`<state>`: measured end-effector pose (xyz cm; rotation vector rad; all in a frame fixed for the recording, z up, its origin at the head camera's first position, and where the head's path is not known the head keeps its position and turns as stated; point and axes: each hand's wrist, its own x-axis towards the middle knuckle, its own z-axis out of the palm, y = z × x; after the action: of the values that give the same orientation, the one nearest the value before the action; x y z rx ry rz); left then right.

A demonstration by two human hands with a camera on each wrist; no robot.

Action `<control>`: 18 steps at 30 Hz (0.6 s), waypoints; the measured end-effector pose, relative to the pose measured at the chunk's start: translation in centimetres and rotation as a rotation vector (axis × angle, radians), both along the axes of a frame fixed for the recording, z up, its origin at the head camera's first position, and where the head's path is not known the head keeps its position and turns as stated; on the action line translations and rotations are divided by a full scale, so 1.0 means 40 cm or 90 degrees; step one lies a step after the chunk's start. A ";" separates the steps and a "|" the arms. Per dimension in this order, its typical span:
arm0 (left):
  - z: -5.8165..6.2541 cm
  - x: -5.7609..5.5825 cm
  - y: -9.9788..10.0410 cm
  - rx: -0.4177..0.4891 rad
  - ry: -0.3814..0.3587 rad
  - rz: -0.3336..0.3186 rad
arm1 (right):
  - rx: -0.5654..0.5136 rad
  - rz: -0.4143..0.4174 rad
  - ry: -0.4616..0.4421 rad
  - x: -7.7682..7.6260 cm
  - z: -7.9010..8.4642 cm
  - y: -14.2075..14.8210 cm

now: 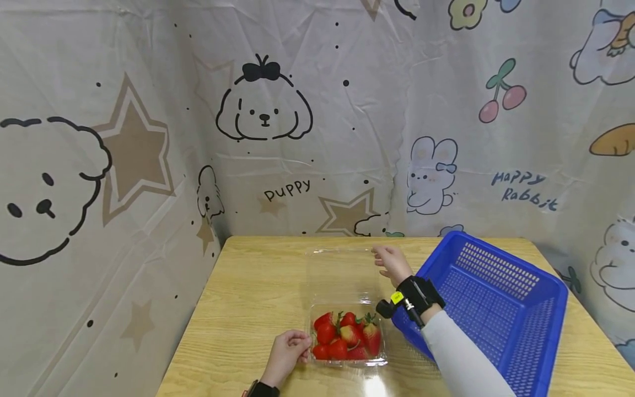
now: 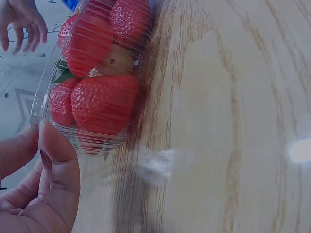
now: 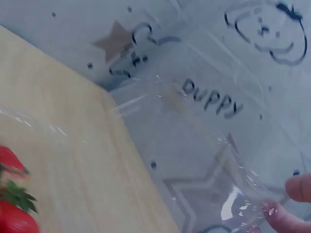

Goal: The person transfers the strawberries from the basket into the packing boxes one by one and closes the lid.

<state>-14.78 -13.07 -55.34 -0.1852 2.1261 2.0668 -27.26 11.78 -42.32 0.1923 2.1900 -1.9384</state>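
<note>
A clear plastic clamshell box (image 1: pixel 347 362) holds several red strawberries (image 2: pixel 104 104), some with green leaves and pale patches. Its transparent lid (image 1: pixel 342 270) is swung back on the far side. My left hand (image 1: pixel 288 350) pinches the box's left rim between thumb and forefinger; that grip shows closely in the left wrist view. At the lid's far right corner is my right hand (image 1: pixel 393 264), thumb and fingers apart. In the right wrist view one fingertip (image 3: pixel 279 216) meets the lid's edge.
A blue plastic basket (image 1: pixel 558 309) with slotted walls stands on the right of the wooden table (image 1: pixel 238 286), beneath and beside my right forearm. A white curtain (image 1: pixel 347 138) printed with cartoon animals hangs behind the table and along its sides.
</note>
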 end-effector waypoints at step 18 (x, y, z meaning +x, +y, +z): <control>0.006 0.004 0.008 -0.015 -0.004 0.001 | 0.065 -0.061 0.218 0.224 -0.117 -0.011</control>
<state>-14.61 -12.74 -55.11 -0.1967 2.1475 2.0408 -18.30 11.35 -47.01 -0.0237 2.5408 -2.0383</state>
